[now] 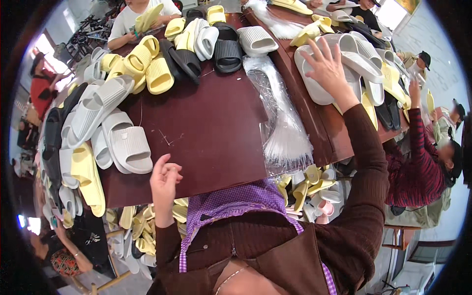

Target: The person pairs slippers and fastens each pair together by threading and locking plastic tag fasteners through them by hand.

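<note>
My right hand (328, 71) reaches to the far right with its fingers spread, over a grey slipper (310, 88) at the edge of a slipper pile. I cannot tell whether it touches the slipper. Nothing is held in it. My left hand (165, 179) is at the table's near edge, index finger stretched up and the others loosely bent, with nothing visible in it. Nearest to it lies a ribbed grey slipper (132, 147). A bundle of thin clear plastic fasteners (285, 132) in clear wrapping rests on the dark red table (206, 123), between my hands.
Yellow, black and grey slippers, such as a yellow one (160, 76) and a black one (228, 51), ring the table's left and far sides. More slippers (142, 231) lie below the near edge. A co-worker (142, 22) sits across; another person (418, 162) is at the right.
</note>
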Demonstrator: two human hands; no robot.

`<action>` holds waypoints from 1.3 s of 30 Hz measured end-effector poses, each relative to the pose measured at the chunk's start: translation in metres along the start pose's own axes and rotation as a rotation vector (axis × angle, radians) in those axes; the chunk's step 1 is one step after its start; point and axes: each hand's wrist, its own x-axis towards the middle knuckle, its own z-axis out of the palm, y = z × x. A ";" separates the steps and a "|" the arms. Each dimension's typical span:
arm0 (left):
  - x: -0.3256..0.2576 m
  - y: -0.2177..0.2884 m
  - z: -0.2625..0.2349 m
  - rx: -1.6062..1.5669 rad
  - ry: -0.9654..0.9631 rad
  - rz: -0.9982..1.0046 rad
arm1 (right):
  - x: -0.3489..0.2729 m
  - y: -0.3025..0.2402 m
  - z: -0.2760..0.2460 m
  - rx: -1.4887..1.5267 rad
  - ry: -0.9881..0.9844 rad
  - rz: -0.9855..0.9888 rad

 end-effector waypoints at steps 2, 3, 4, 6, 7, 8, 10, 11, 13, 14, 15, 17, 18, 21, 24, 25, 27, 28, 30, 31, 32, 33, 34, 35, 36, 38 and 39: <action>0.000 0.000 0.009 0.008 -0.050 0.002 | -0.005 -0.002 0.015 0.014 -0.046 -0.035; 0.000 -0.002 0.008 0.014 -0.043 0.003 | -0.011 0.005 0.026 0.008 -0.065 -0.020; 0.000 -0.006 0.010 0.015 -0.057 -0.011 | -0.017 0.014 0.032 0.001 -0.086 -0.006; -0.001 -0.012 0.013 0.019 -0.089 -0.038 | -0.023 0.026 0.047 -0.003 -0.105 0.009; -0.003 -0.012 0.014 0.026 -0.083 -0.040 | -0.022 0.029 0.047 0.006 -0.125 0.025; -0.004 -0.012 0.013 0.043 -0.079 -0.058 | -0.022 0.032 0.046 0.014 -0.145 0.041; -0.001 -0.013 0.015 0.071 -0.071 -0.087 | -0.023 0.042 0.047 0.023 -0.156 0.058; 0.001 -0.014 0.017 0.075 -0.065 -0.083 | -0.026 0.048 0.050 0.029 -0.154 0.045; 0.004 -0.017 0.022 0.085 -0.083 -0.098 | -0.031 0.059 0.055 0.046 -0.142 0.015; 0.004 -0.017 0.025 0.090 -0.090 -0.108 | -0.033 0.064 0.058 0.054 -0.133 0.010; 0.005 -0.017 0.028 0.094 -0.077 -0.105 | -0.035 0.069 0.059 0.088 -0.141 0.006; 0.007 -0.014 0.036 0.117 -0.090 -0.132 | -0.038 0.082 0.064 0.150 -0.161 0.003; 0.008 -0.012 0.039 0.128 -0.101 -0.145 | -0.040 0.090 0.068 0.153 -0.156 0.003; 0.008 -0.012 0.046 0.135 -0.088 -0.167 | -0.044 0.111 0.082 0.094 -0.056 -0.078; 0.013 -0.012 0.053 0.139 -0.073 -0.197 | -0.041 0.127 0.099 0.103 -0.097 -0.060; 0.013 -0.013 0.056 0.140 -0.067 -0.206 | -0.043 0.132 0.104 0.106 -0.118 -0.048; 0.014 -0.015 0.062 0.143 -0.061 -0.220 | -0.045 0.148 0.113 0.099 -0.116 -0.058; 0.015 -0.016 0.066 0.147 -0.063 -0.228 | -0.045 0.155 0.116 0.087 -0.110 -0.066; 0.017 -0.018 0.073 0.152 -0.063 -0.245 | -0.043 0.165 0.117 0.079 -0.105 -0.082; 0.018 -0.018 0.076 0.151 -0.060 -0.251 | -0.042 0.169 0.116 0.064 -0.131 -0.080; 0.019 -0.019 0.080 0.154 -0.054 -0.254 | -0.042 0.172 0.118 0.050 -0.158 -0.078; 0.020 -0.019 0.083 0.157 -0.049 -0.257 | -0.042 0.176 0.125 0.053 -0.162 -0.084; 0.020 -0.019 0.087 0.159 -0.043 -0.260 | -0.042 0.182 0.134 0.076 -0.117 -0.095; 0.020 -0.019 0.090 0.157 -0.041 -0.267 | -0.043 0.186 0.142 0.098 -0.071 -0.106; 0.021 -0.019 0.093 0.156 -0.030 -0.270 | -0.045 0.188 0.147 0.098 -0.074 -0.112; 0.024 -0.018 0.096 0.159 -0.013 -0.271 | -0.049 0.190 0.156 0.274 0.040 0.032; 0.025 -0.019 0.098 0.157 -0.013 -0.273 | -0.051 0.192 0.160 0.359 0.097 0.106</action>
